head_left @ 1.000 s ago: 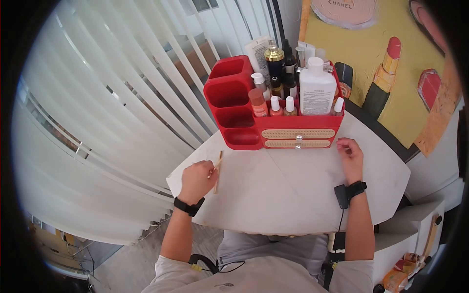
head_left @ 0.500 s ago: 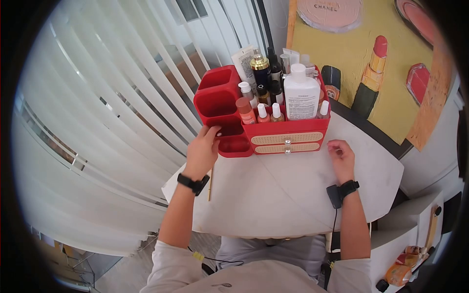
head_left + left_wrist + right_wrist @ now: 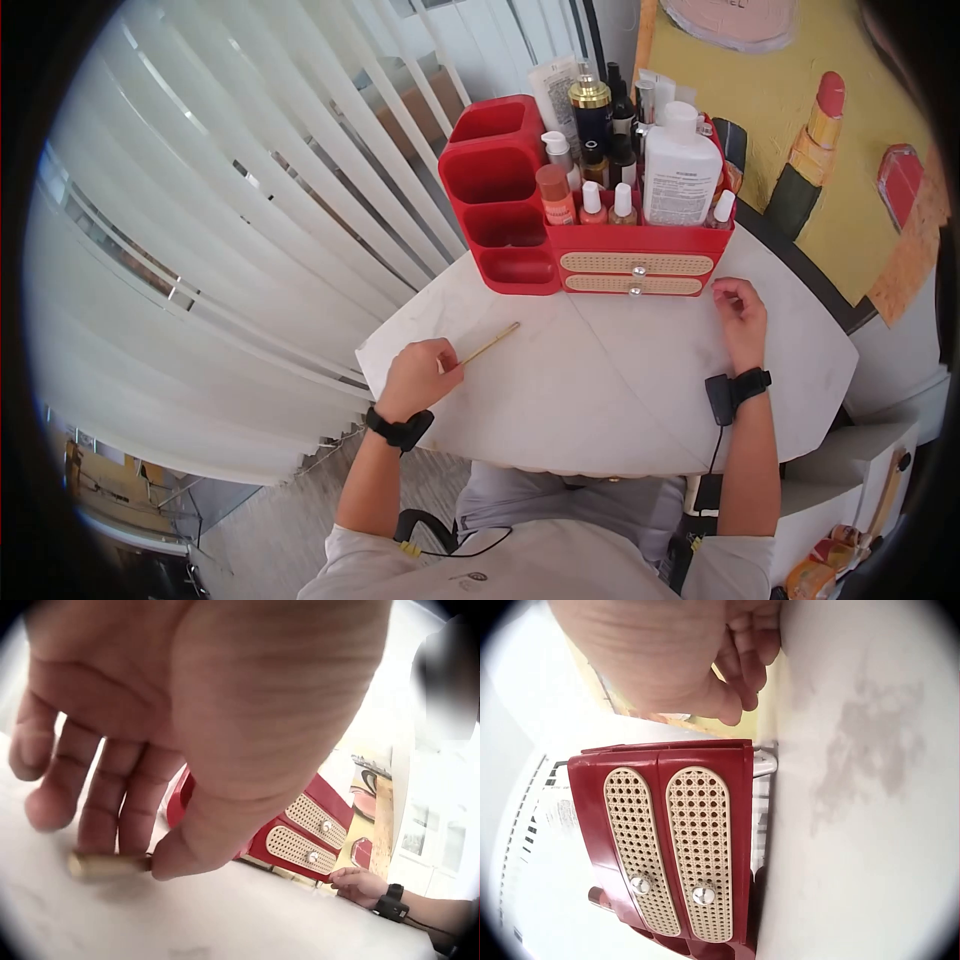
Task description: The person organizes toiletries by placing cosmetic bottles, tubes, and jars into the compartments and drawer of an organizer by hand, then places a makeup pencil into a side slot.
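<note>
A thin gold stick (image 3: 489, 344) lies on the white table (image 3: 600, 400), pointing up and to the right. My left hand (image 3: 448, 362) pinches its near end between thumb and fingers. In the left wrist view the left hand (image 3: 142, 862) presses the gold stick (image 3: 97, 865) against the tabletop. My right hand (image 3: 728, 297) rests on the table just in front of the red organiser (image 3: 500, 190), with its fingers loosely curled and nothing in them. In the right wrist view the right hand (image 3: 746, 667) lies beside the two woven drawer fronts (image 3: 671, 847).
The organiser's right half holds several bottles, among them a big white bottle (image 3: 680, 170). Its left compartments (image 3: 505, 225) look bare. Vertical blinds (image 3: 250, 200) run along the table's left edge. A yellow painted wall with a lipstick (image 3: 810, 150) stands behind on the right.
Half a second ago my left hand was up at the organiser's left compartments and the stick lay loose. Now the hand is back on the table, pinching the stick. The right hand stayed put.
</note>
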`<state>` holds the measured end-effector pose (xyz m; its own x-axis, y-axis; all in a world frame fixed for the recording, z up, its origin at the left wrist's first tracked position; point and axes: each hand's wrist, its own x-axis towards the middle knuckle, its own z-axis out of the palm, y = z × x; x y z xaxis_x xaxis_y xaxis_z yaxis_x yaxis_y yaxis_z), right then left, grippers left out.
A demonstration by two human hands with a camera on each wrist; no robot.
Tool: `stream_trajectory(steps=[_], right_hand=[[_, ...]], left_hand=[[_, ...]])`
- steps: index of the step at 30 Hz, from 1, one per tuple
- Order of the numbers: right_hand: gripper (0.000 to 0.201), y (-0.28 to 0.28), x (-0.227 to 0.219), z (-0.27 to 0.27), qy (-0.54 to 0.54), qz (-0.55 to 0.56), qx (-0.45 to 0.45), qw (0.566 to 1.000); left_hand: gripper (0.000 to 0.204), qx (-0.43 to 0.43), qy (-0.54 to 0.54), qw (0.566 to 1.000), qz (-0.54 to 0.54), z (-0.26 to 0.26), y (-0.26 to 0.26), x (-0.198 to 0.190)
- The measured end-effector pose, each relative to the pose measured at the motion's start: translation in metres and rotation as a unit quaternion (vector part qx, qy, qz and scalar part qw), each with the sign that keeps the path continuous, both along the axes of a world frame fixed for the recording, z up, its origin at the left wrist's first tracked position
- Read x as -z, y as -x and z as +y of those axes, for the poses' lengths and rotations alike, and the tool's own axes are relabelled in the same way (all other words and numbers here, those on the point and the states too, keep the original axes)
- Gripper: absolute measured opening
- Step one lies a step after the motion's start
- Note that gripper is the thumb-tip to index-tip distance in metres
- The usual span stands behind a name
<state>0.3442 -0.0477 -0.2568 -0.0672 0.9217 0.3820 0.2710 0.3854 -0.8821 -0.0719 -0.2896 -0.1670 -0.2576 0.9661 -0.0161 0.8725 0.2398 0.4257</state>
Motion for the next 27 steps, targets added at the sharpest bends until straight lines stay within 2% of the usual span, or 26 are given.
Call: stream_trajectory(steps=[2, 3, 5, 7, 10, 14, 16, 17, 19, 21, 23, 27], right_hand=[[0.01, 0.0, -0.002, -0.001, 0.004, 0.002, 0.006, 1.0], [0.01, 0.001, -0.002, -0.003, 0.009, 0.004, 0.006, 1.0], [0.01, 0.002, -0.005, -0.004, 0.017, 0.01, 0.007, 1.0], [0.01, 0.002, -0.005, -0.004, 0.024, 0.016, 0.004, 1.0], [0.011, 0.002, -0.003, -0.003, -0.006, 0.014, 0.004, 1.0], [0.01, 0.003, -0.006, -0.003, -0.004, 0.005, 0.014, 1.0], [0.008, 0.005, -0.009, -0.004, -0.006, 0.006, 0.023, 1.0], [0.009, 0.004, -0.013, -0.006, 0.017, 0.04, 0.006, 0.999], [0.009, 0.0, -0.022, -0.02, 0.043, 0.068, -0.004, 0.997], [0.015, 0.005, -0.041, -0.034, 0.201, 0.11, -0.194, 0.954], [0.027, 0.023, -0.06, -0.055, 0.234, 0.121, -0.37, 0.891], [0.027, 0.058, -0.067, -0.076, 0.254, 0.115, -0.42, 0.864]], left_hand=[[0.01, -0.017, -0.073, 0.996, -0.057, -0.001, 0.0, -0.008], [0.01, -0.011, -0.072, 0.996, -0.057, 0.0, 0.0, -0.012], [0.007, -0.026, -0.19, 0.968, -0.163, 0.003, 0.003, -0.018], [0.007, -0.018, -0.203, 0.963, -0.176, 0.006, 0.006, -0.023], [0.009, -0.036, -0.263, 0.92, -0.289, 0.015, -0.001, -0.039], [0.01, -0.018, -0.275, 0.937, -0.216, 0.021, -0.006, -0.048], [0.01, -0.001, -0.244, 0.918, -0.313, 0.019, -0.019, -0.047], [0.01, 0.001, -0.24, 0.919, -0.313, 0.017, -0.027, -0.043], [0.01, 0.03, -0.17, 0.893, -0.417, 0.014, -0.048, -0.03], [0.01, 0.039, -0.172, 0.895, -0.41, 0.016, -0.068, -0.021], [0.01, 0.068, -0.176, 0.913, -0.361, 0.016, -0.082, -0.016], [0.012, 0.091, -0.186, 0.927, -0.312, 0.018, -0.097, -0.015]])
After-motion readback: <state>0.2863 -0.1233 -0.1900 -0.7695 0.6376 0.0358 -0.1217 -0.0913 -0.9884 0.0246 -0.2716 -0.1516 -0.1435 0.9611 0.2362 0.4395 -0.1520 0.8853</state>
